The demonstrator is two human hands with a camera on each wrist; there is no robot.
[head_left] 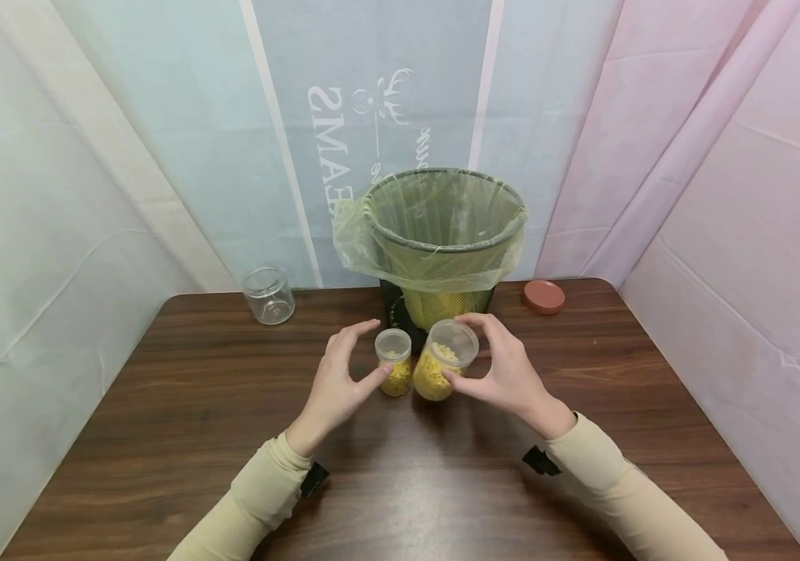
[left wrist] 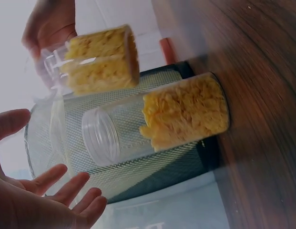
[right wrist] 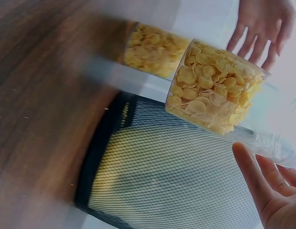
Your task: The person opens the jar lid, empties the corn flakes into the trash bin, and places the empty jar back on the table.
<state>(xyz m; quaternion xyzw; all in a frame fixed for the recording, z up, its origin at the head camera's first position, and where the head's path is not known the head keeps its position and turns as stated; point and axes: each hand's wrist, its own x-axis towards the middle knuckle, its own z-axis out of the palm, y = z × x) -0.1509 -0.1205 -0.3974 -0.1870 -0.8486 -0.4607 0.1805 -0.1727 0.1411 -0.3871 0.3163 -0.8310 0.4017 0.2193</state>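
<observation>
My right hand (head_left: 509,375) grips the upper part of a clear wide jar (head_left: 435,375), partly filled with yellow flakes like corn flakes. That jar is tilted, and its base is raised off the table in the left wrist view. A narrower clear jar (head_left: 396,377), also with yellow flakes (left wrist: 186,112) in its lower part, stands upright on the table just to the left. Around this narrower jar my left hand (head_left: 335,382) is spread, thumb and fingers apart. The left wrist view shows a gap between its fingers (left wrist: 74,188) and the jar's neck. No lid shows on either jar.
Right behind the jars stands a black mesh waste bin (head_left: 447,300) lined with a translucent yellow bag (head_left: 364,241). At the back left is an empty clear jar (head_left: 270,300); at the back right lies a reddish lid (head_left: 544,297). Fabric walls enclose the wooden table (head_left: 182,421).
</observation>
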